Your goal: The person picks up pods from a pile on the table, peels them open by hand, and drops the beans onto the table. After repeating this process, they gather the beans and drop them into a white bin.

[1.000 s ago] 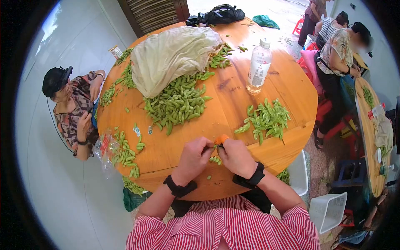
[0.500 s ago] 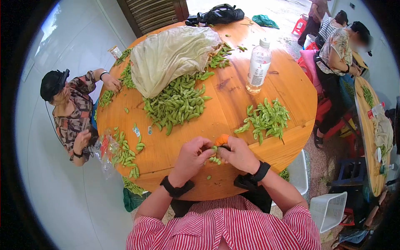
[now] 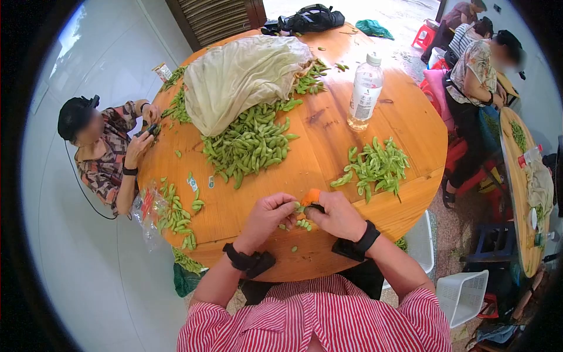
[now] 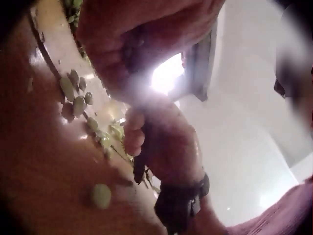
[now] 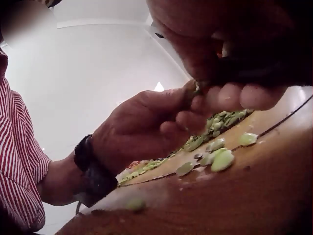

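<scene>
My left hand (image 3: 265, 222) pinches a green bean pod (image 3: 299, 209) between thumb and fingers above the near part of the wooden table. Close against it, my right hand (image 3: 339, 219), with an orange wrap (image 3: 312, 196) on a finger, is curled round a narrow dark tool (image 4: 140, 169) and meets the pod at its fingertips. What kind of tool it is cannot be told. Shelled beans (image 3: 304, 224) lie on the wood just below both hands, and a single bean (image 3: 294, 249) sits nearer the edge. The right wrist view shows the fingertips of both hands touching around the pod, above pale beans (image 5: 222, 160).
A large pod heap (image 3: 252, 146) lies partly under a pale cloth (image 3: 243, 82). A smaller pile (image 3: 378, 167) is at right, a bottle (image 3: 365, 94) behind it. Loose pods (image 3: 175, 217) and a plastic bag (image 3: 151, 217) lie at left, where another person (image 3: 105, 141) sits.
My left hand has shifted slightly left, and its grip on the pod has changed. More beans show below the hands. The person at left has brought both hands together at the table edge.
</scene>
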`<state>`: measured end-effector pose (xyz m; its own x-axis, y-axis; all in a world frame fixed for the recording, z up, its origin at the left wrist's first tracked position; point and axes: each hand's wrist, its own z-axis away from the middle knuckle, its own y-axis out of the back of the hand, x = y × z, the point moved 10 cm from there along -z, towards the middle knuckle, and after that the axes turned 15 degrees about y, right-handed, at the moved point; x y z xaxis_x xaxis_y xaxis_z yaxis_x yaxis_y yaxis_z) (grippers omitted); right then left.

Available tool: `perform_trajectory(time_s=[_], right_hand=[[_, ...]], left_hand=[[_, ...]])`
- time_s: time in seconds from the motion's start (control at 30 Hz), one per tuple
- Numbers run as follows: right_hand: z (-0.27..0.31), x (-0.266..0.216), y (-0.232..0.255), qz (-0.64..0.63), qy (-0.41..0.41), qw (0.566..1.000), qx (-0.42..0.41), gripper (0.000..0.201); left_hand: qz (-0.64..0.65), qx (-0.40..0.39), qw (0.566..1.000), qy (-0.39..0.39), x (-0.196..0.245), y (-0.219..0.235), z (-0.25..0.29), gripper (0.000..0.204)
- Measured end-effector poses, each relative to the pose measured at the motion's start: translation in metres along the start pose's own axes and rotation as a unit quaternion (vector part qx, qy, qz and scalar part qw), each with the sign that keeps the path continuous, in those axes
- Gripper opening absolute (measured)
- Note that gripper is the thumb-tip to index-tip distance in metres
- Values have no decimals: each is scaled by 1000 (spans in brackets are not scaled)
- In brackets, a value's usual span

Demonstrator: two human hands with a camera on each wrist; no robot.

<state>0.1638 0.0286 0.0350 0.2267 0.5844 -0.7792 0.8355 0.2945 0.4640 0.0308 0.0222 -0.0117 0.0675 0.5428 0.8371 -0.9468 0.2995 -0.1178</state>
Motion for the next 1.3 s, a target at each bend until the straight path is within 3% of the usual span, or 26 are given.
perform_trajectory(time_s=[0.17,0.37,0.47,0.63,1.1,1.2,1.27,1.3], right_hand=[[-2,9,-3,-63,-45,997,4,18],[-3,0,6,4,-54,998,29,20],[-6,-9,5,-40,-22,998,40,18],[-9,-22,7,26,51,998,25,14],[-13,-24,7,3,43,999,5,14],[-14,-24,7,8,29,1000,2,15],[-15,-21,6,22,20,1000,0,17],[-13,-14,1,85,4,996,-22,18]], left_hand=[[28,-28,999,18,-2,-5,0,20],[21,-54,998,19,-6,-4,-2,18],[28,-54,997,55,-13,-2,-6,16],[87,-90,989,76,-16,-8,-7,17],[171,-178,966,83,-31,-17,-12,26],[190,-152,966,89,-28,-19,-10,25],[57,6,998,26,-3,-5,2,19],[56,3,998,25,-6,-5,1,19]])
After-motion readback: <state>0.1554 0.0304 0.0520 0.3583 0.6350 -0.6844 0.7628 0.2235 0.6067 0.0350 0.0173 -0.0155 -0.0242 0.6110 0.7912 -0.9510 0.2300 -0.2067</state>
